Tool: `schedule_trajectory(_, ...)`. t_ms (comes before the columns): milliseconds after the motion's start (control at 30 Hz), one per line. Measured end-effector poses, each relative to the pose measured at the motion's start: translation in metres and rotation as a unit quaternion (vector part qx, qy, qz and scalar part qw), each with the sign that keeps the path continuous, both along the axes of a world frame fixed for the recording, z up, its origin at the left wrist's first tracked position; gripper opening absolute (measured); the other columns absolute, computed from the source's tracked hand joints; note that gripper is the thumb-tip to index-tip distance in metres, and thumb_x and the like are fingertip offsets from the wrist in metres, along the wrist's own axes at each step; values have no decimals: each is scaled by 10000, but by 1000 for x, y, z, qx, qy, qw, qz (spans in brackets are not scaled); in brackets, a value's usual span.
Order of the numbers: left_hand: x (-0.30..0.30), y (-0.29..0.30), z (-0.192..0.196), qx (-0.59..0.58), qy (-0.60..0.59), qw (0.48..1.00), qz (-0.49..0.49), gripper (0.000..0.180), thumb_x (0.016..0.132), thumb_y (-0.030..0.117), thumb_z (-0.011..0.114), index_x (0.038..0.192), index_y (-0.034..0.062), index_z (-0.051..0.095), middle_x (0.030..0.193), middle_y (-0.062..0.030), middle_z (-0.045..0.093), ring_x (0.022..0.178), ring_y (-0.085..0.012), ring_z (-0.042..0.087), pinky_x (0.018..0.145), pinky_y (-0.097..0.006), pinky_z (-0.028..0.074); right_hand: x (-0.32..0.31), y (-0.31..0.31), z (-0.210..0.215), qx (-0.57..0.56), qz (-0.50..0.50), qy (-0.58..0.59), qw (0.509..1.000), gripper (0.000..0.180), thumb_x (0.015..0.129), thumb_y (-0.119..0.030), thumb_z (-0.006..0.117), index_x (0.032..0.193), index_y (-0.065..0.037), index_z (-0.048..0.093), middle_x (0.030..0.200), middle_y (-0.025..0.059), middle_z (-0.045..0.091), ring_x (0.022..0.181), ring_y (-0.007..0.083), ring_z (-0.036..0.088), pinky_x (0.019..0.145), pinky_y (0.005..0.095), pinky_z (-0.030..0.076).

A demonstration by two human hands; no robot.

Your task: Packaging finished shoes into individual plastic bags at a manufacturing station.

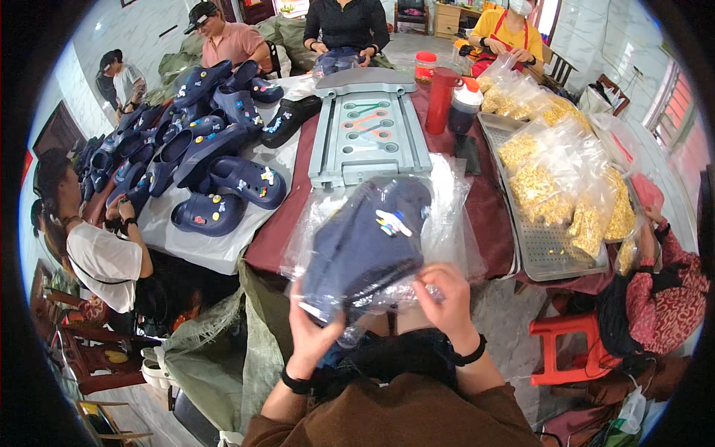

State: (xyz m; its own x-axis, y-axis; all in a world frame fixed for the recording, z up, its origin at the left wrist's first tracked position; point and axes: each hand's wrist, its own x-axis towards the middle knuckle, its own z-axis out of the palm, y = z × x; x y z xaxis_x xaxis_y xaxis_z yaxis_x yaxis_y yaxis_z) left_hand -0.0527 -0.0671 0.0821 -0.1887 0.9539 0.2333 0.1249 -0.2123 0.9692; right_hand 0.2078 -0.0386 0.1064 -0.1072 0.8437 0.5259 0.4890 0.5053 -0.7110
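- Gripping the near end of a bagged navy clog (357, 242) in the left hand (314, 325), with thumb and fingers curled around; pinching the edge of the clear plastic bag (402, 287) in the right hand (445, 298), with thumb and forefinger nearly together.
- Holding the clog tilted between and just ahead of the hands, over the near edge of the table (272, 252); hard to tell whether resting there or lifted.
- Could slide out below the hands on a loosened left grip, because of slick wrapping.
- Might tear or stretch at the right fingertips if tugged hard against the clog's bulk.
- Could snag on the raised white charm (392, 223) during any sideways pull.
- May drag along the loose plastic film (456, 197) beyond the right hand through clinging.
- Could knock the grey plastic stand (335, 153) ahead of the hands if pushed too far forward.
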Motion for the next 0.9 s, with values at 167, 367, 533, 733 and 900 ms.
schedule_trajectory(167, -74, -6, 35, -97, -76, 989, 87, 751, 787, 29, 670, 1491, -22, 411, 1340, -120, 564, 1188, -217, 556, 1042, -337, 440, 2, 14, -9, 54, -43, -146, 987, 530, 849, -250, 792, 1314, -63, 620, 1399, 202, 581, 1305, 413, 525, 1043, 488, 444)
schedule_trajectory(367, -185, -47, 70, 19, 155, 960, 234, 780, 783, 16, 687, 1507, -35, 401, 1402, -134, 517, 1257, -214, 503, 1098, -344, 383, 1, 16, -55, -48, -41, -230, 971, 822, 852, -391, 775, 1507, -26, 438, 1492, 198, 510, 1380, 430, 446, 1125, 533, 353)
schedule_trajectory(533, -244, -106, 118, -108, 456, 813, 347, 821, 743, 182, 761, 1461, -59, 442, 1318, -282, 601, 1207, -351, 610, 1058, -398, 450, -4, 19, -60, -50, -42, -233, 970, 788, 851, -374, 772, 1482, -15, 467, 1471, 193, 521, 1391, 423, 427, 1129, 538, 338)
schedule_trajectory(733, -273, -140, 98, -251, 551, 730, 318, 852, 645, 372, 785, 1370, -1, 537, 1193, -267, 660, 1103, -445, 636, 945, -479, 506, -1, 18, -63, -28, -63, -254, 965, 720, 834, -345, 784, 1425, -24, 528, 1492, 185, 501, 1393, 426, 423, 1148, 542, 319)
schedule_trajectory(900, -284, -134, 19, -364, 546, 714, 246, 896, 605, 467, 781, 1327, -3, 537, 1250, -251, 640, 1087, -418, 660, 915, -478, 545, -4, 17, -62, -28, -62, -251, 966, 713, 827, -336, 786, 1419, -26, 537, 1492, 182, 503, 1398, 419, 422, 1152, 540, 316)
